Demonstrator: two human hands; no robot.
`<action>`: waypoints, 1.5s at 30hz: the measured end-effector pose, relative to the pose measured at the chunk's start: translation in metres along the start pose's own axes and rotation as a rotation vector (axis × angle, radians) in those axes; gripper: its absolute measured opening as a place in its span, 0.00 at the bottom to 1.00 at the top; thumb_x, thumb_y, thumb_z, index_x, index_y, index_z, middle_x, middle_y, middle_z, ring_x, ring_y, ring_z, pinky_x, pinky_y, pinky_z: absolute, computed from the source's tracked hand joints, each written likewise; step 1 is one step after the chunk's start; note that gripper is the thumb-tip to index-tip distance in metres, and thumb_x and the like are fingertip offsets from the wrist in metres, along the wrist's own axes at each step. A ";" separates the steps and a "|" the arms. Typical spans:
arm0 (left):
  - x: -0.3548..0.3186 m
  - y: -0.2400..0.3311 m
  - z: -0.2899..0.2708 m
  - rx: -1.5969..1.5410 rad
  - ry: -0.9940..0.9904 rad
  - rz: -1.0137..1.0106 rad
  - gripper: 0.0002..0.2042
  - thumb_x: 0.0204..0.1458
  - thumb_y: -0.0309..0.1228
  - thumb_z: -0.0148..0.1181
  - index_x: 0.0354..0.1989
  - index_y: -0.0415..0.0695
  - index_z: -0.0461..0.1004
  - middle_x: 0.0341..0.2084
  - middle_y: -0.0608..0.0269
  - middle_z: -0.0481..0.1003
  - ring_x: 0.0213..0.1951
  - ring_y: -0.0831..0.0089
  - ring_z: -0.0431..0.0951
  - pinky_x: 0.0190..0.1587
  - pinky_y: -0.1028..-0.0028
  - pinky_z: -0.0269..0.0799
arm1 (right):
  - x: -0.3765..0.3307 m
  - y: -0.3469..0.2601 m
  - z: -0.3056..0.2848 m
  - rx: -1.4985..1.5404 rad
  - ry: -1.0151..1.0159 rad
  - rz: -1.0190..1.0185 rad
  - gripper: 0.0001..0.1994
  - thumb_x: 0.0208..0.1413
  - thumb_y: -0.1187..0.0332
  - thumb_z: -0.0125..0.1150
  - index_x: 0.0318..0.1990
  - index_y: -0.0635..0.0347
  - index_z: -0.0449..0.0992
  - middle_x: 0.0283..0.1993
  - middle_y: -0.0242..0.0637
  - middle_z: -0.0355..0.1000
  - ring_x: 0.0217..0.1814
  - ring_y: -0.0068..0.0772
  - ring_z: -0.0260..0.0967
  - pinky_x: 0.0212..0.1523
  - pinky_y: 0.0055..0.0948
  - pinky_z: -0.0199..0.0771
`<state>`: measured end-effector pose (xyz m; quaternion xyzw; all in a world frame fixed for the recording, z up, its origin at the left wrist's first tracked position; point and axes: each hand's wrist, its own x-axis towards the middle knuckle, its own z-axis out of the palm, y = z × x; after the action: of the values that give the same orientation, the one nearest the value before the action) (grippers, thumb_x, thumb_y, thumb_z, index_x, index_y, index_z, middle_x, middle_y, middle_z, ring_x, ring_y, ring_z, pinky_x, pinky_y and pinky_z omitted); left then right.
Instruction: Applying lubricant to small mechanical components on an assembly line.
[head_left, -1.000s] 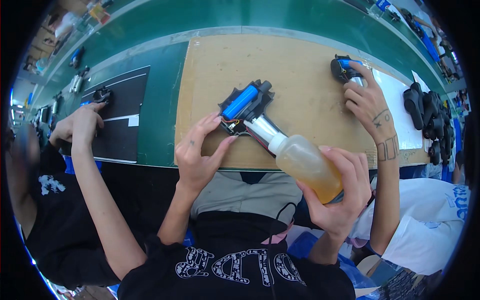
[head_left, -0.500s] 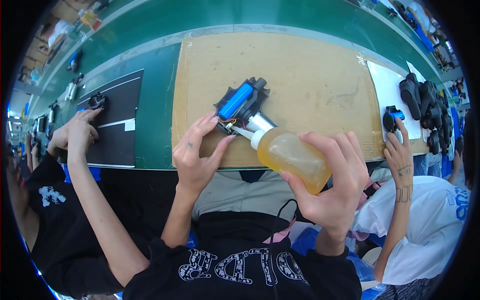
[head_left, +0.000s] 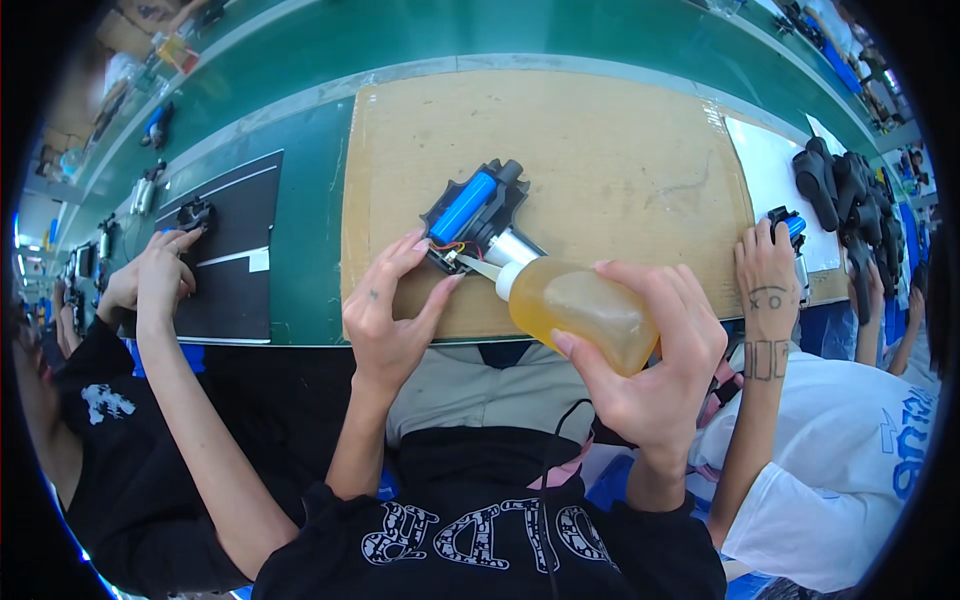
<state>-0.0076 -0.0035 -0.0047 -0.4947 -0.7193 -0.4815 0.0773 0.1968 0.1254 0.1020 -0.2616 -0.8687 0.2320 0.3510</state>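
On the cardboard sheet lies an open black housing [head_left: 510, 200] with a blue cylindrical cell [head_left: 465, 208], a silver metal cylinder [head_left: 513, 248] and thin red and yellow wires inside. My left hand [head_left: 390, 295] holds the housing's near left end between thumb and fingers. Wrapped in my right hand [head_left: 665, 340] is a clear squeeze bottle [head_left: 585, 310] of yellowish liquid, tilted with its narrow white nozzle pointing left. The nozzle tip reaches the wires and a small light-coloured part beside my left fingertips. Whether any liquid comes out is too small to see.
The cardboard sheet [head_left: 600, 130] covers the green bench. At left, a co-worker's hands [head_left: 165, 265] handle a black part on a black mat [head_left: 240, 215]. At right, another co-worker's hand [head_left: 768, 270] holds a similar blue-and-black assembly, near a pile of black housings [head_left: 845, 190].
The housing, my hands and the bottle have shifted slightly left in view; the nozzle stays at the wires. The right co-worker's hand has moved left over its assembly.
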 end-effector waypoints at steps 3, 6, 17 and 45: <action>0.001 0.002 -0.001 0.009 -0.007 -0.022 0.21 0.43 0.24 0.80 0.47 0.37 0.79 0.48 0.47 0.83 0.52 0.53 0.84 0.54 0.63 0.80 | 0.001 0.001 0.001 0.013 0.002 0.019 0.23 0.33 0.71 0.78 0.43 0.60 0.79 0.34 0.41 0.76 0.32 0.46 0.71 0.34 0.38 0.73; 0.001 0.001 -0.001 0.002 -0.007 -0.023 0.21 0.43 0.24 0.80 0.47 0.37 0.79 0.48 0.47 0.83 0.51 0.53 0.84 0.54 0.63 0.80 | 0.000 0.001 0.003 0.036 0.019 0.045 0.23 0.34 0.71 0.78 0.42 0.61 0.79 0.34 0.42 0.77 0.32 0.47 0.72 0.35 0.38 0.74; 0.000 0.000 -0.001 0.001 -0.001 -0.014 0.21 0.43 0.24 0.80 0.47 0.37 0.79 0.48 0.46 0.83 0.51 0.54 0.84 0.54 0.64 0.80 | -0.028 0.005 0.008 0.099 0.059 0.149 0.23 0.40 0.71 0.78 0.47 0.66 0.79 0.39 0.43 0.80 0.40 0.35 0.81 0.42 0.28 0.78; 0.007 0.005 -0.007 0.034 -0.045 0.045 0.27 0.42 0.21 0.77 0.56 0.40 0.82 0.49 0.50 0.83 0.52 0.55 0.83 0.55 0.64 0.79 | 0.046 -0.017 -0.012 -0.130 -0.167 -0.109 0.23 0.32 0.71 0.76 0.43 0.61 0.81 0.37 0.43 0.78 0.39 0.48 0.76 0.43 0.36 0.74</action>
<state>-0.0100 -0.0044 0.0064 -0.5202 -0.7177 -0.4560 0.0802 0.1719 0.1435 0.1420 -0.2157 -0.9211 0.1765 0.2717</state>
